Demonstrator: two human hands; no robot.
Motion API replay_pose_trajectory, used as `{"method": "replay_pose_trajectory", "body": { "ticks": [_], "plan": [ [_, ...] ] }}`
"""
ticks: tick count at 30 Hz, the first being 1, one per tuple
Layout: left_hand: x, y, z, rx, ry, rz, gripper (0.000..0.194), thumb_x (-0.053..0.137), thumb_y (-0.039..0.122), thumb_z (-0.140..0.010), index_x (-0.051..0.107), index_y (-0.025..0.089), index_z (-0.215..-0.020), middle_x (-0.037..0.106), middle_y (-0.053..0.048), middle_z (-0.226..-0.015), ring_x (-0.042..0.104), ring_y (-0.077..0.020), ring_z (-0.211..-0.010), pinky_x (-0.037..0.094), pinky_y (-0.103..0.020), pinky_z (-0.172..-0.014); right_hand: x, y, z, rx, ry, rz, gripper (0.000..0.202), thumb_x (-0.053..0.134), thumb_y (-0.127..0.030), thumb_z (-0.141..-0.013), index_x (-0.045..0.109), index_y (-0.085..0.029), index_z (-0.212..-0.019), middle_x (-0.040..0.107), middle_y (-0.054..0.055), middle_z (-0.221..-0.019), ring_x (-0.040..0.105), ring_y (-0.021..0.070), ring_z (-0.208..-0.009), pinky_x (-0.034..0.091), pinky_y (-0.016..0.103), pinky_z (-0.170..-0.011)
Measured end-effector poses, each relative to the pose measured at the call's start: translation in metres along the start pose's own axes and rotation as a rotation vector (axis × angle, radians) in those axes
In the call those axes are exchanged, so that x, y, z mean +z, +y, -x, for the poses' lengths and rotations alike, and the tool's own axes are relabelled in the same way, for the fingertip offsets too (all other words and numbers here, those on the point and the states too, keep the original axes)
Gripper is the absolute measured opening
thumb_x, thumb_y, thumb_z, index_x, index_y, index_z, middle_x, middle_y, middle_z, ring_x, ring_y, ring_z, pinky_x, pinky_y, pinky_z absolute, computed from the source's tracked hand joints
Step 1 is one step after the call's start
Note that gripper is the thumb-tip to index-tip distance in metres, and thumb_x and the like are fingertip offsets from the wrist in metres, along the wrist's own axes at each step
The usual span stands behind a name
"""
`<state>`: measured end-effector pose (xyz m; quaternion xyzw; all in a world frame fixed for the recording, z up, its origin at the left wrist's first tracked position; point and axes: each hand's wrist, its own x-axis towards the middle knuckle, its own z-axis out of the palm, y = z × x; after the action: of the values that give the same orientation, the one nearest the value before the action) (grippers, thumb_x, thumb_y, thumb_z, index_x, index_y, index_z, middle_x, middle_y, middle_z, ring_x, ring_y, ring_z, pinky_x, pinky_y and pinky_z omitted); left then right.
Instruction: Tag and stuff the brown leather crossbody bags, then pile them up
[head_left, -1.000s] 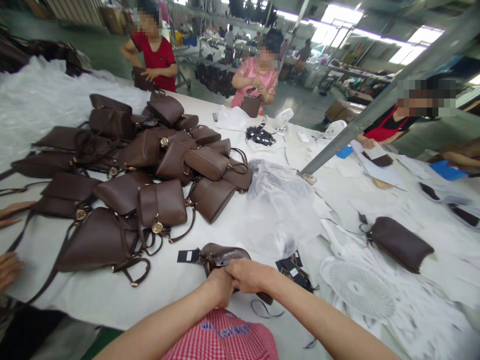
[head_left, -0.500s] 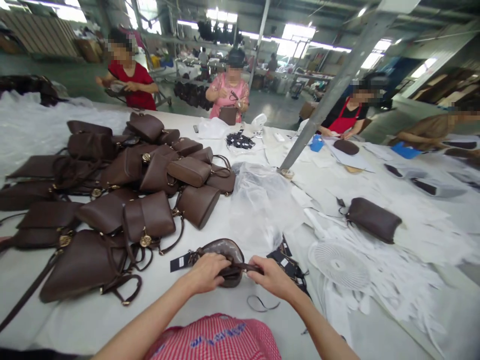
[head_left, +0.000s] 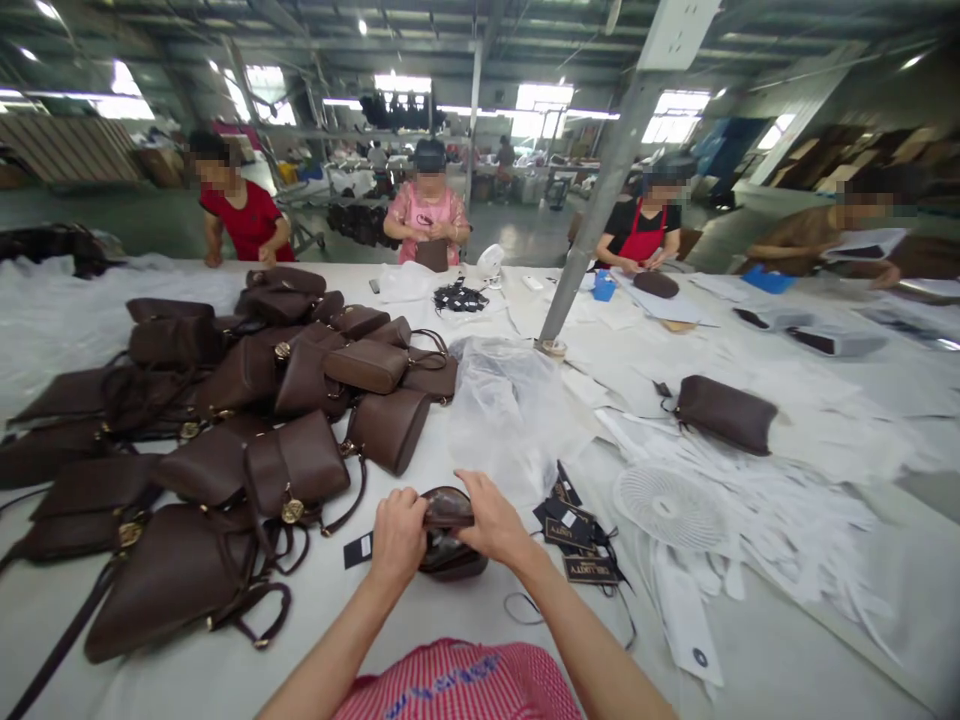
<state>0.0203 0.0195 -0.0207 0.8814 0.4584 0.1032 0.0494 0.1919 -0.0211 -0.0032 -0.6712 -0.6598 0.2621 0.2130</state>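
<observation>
Bright far windows (head_left: pixel 544 97), strip lights (head_left: pixel 343 103), greenish floor (head_left: pixel 536 228), grey post (head_left: pixel 587 235).

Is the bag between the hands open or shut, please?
Open: the bag gapes between the left hand and right hand, showing its inside.

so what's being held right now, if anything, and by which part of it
A small brown bag: the left hand and right hand grip opposite sides of its upper part. Exact fingertip placement is partly hidden.

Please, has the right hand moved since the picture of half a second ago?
Yes. Judged against the black hang tags, the right hand has moved left, away from them, to the right side of the brown bag.
</observation>
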Motion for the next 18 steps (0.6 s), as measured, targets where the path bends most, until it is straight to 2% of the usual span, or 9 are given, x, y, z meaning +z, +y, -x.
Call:
{"method": "replay_pose_trajectory", "body": {
  "ticks": [3, 5, 9, 11, 15, 18],
  "plan": [
    [0.003, -0.011, 0.004, -0.031, -0.039, 0.0, 0.017, 0.048, 0.005, -0.079, 0.057, 0.019, -0.08, 0.06, -0.005, -0.081, 0.053, -0.0219, -0.08, 0.038, -0.033, -0.068, 0.023, 0.021, 0.014, 0.248, 0.006, 0.06, 0.062, 0.056, -0.015, -0.072, 0.04, -0.016, -0.132, 0.054, 0.013, -0.124, 0.054, 0.0246, -0.113, 0.044, 0.032, -0.094],
    [0.006, -0.018, 0.006, -0.044, -0.049, 0.063, 0.022, 0.045, 0.001, -0.077, 0.056, 0.02, -0.082, 0.059, -0.004, -0.082, 0.054, -0.0208, -0.081, 0.039, -0.031, -0.07, 0.033, 0.033, 0.018, 0.328, 0.018, 0.064, 0.06, 0.053, -0.01, -0.072, 0.041, -0.017, -0.131, 0.056, 0.012, -0.122, 0.055, 0.0232, -0.112, 0.043, 0.03, -0.094],
    [0.007, -0.031, 0.006, -0.122, -0.03, 0.237, 0.026, 0.04, -0.002, -0.073, 0.052, 0.02, -0.08, 0.056, -0.003, -0.085, 0.054, -0.018, -0.081, 0.043, -0.027, -0.071, 0.037, 0.045, 0.017, 0.38, 0.014, 0.042, 0.055, 0.053, -0.006, -0.069, 0.048, -0.017, -0.123, 0.064, 0.009, -0.109, 0.059, 0.0219, -0.103, 0.043, 0.028, -0.089],
    [0.006, -0.037, 0.005, -0.106, -0.052, 0.276, 0.028, 0.038, -0.002, -0.074, 0.052, 0.021, -0.081, 0.054, -0.003, -0.087, 0.055, -0.017, -0.082, 0.044, -0.026, -0.071, 0.035, 0.046, 0.014, 0.41, 0.003, 0.02, 0.05, 0.053, -0.006, -0.069, 0.051, -0.017, -0.118, 0.066, 0.009, -0.104, 0.06, 0.0224, -0.099, 0.044, 0.028, -0.085],
    [-0.003, -0.038, 0.003, -0.018, -0.129, 0.176, 0.029, 0.039, -0.001, -0.077, 0.056, 0.02, -0.087, 0.056, -0.005, -0.093, 0.054, -0.0194, -0.088, 0.044, -0.029, -0.075, 0.03, 0.046, 0.011, 0.396, -0.031, -0.047, 0.04, 0.055, -0.007, -0.068, 0.058, -0.017, -0.106, 0.068, 0.006, -0.091, 0.062, 0.0201, -0.089, 0.044, 0.025, -0.076],
    [-0.012, -0.024, 0.001, 0.06, -0.163, 0.078, 0.03, 0.041, -0.001, -0.077, 0.058, 0.018, -0.093, 0.057, -0.008, -0.099, 0.053, -0.0228, -0.09, 0.044, -0.034, -0.079, 0.028, 0.049, 0.011, 0.324, -0.084, -0.234, 0.035, 0.062, -0.016, -0.068, 0.059, -0.018, -0.104, 0.068, 0.0, -0.081, 0.061, 0.0166, -0.075, 0.044, 0.024, -0.069]
  ]
}}
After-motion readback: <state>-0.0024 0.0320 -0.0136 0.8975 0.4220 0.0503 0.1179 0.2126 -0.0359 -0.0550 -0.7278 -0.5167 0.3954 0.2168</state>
